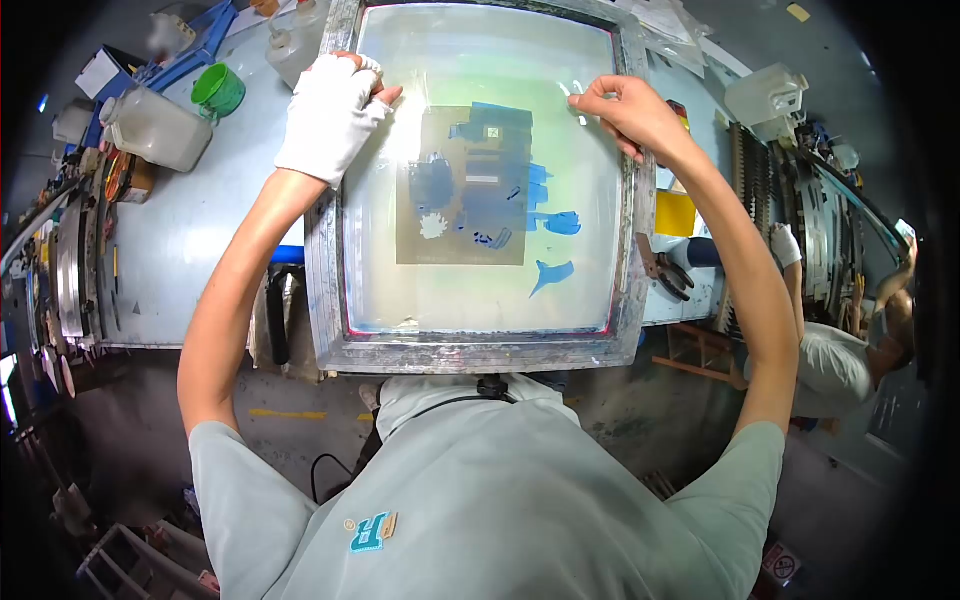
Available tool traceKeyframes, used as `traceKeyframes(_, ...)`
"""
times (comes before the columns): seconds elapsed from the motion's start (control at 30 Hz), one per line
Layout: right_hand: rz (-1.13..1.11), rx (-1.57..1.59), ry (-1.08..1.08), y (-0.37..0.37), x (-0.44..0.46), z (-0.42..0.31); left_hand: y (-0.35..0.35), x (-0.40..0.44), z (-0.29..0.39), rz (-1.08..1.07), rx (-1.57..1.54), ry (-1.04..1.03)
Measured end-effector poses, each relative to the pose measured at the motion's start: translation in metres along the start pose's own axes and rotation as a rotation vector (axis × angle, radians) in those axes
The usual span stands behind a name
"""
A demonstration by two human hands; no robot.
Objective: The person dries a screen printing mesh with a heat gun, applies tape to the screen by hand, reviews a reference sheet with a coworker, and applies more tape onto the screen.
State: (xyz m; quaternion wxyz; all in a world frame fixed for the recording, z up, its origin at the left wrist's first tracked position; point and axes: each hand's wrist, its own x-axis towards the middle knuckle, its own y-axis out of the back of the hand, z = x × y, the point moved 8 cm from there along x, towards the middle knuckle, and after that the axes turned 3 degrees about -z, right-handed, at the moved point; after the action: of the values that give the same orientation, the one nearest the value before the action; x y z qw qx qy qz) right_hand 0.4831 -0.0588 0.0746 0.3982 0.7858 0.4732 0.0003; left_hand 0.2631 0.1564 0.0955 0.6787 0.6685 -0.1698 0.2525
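1. Hands are apart: white-gloved left hand (335,120) bends over the left side of grey rectangular frame (480,355); bare right hand (632,115) is near the right side, fingertips brought close. I cannot tell if either grips something.
2. Frame, with pale green translucent mesh (470,300), lies before the torso, partly over pale blue table (165,265).
3. Step looks like surface handling; next move calls for light, careful fingers.

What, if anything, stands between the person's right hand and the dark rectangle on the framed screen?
Nothing visible: only pale mesh lies between the right hand and the upper right corner of the dark rectangle.
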Motion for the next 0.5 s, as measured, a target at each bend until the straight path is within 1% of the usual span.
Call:
traceKeyframes(0.23,-0.009,-0.011,-0.004,0.0000,0.0030,0.0033,0.0012,0.0012,0.0013,-0.005,0.013,0.012)
traceKeyframes(0.3,-0.010,0.033,0.007,-0.0001,0.0033,0.0031,0.0016,0.0013,0.0020,0.002,0.014,0.001)
traceKeyframes(0.37,-0.007,0.031,0.002,0.0002,-0.0002,0.0006,-0.0007,0.0014,-0.0017,-0.021,-0.029,0.052)
traceKeyframes(0.5,-0.011,0.016,0.000,-0.0004,0.0032,0.0027,0.0002,0.0007,-0.0002,-0.018,0.004,0.043)
